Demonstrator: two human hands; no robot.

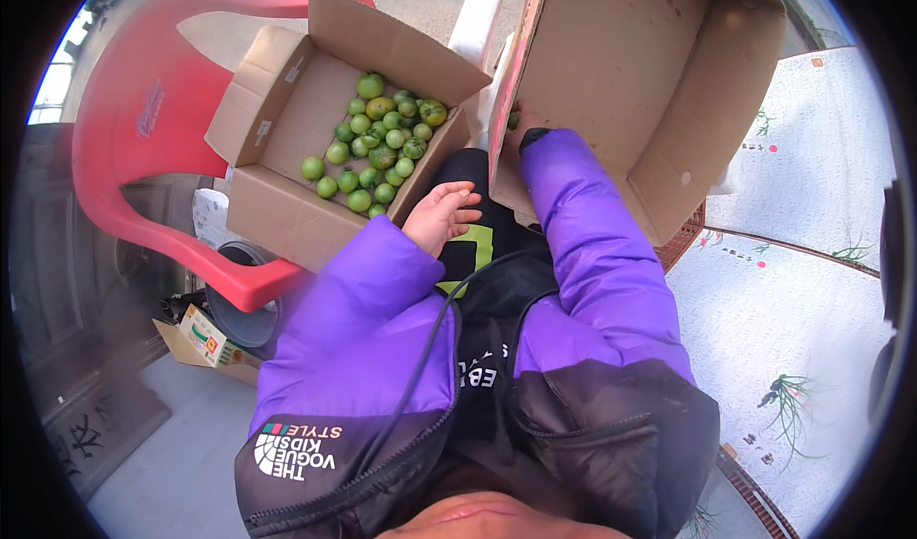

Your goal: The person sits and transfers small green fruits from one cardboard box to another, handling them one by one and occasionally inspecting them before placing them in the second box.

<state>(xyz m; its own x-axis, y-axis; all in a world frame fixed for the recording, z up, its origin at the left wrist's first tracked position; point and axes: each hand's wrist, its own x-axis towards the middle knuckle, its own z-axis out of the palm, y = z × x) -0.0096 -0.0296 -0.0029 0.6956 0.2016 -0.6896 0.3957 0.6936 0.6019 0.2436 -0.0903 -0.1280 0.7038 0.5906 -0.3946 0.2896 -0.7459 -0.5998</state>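
Note:
My left hand (445, 215) holds nothing. Its slightly curled fingers hover beside the near right wall of a cardboard box (286, 206). Inside that box lie many small green tomatoes (382, 156), some with a yellowish tint, bunched toward the right side. My right hand (530, 118) reaches into a second, tilted cardboard box (609, 59). A green tomato (514, 120) shows against that hand near the box's left wall. The box edge partly hides the fingers, so their grip on it is unclear.
A red plastic chair (154, 102) stands around the tomato box. Below its arm are a dark bucket (243, 303) and a small printed carton (208, 338). White patterned cushions (774, 324) with woven edging lie to the right. A white chair part (481, 13) rises between the boxes.

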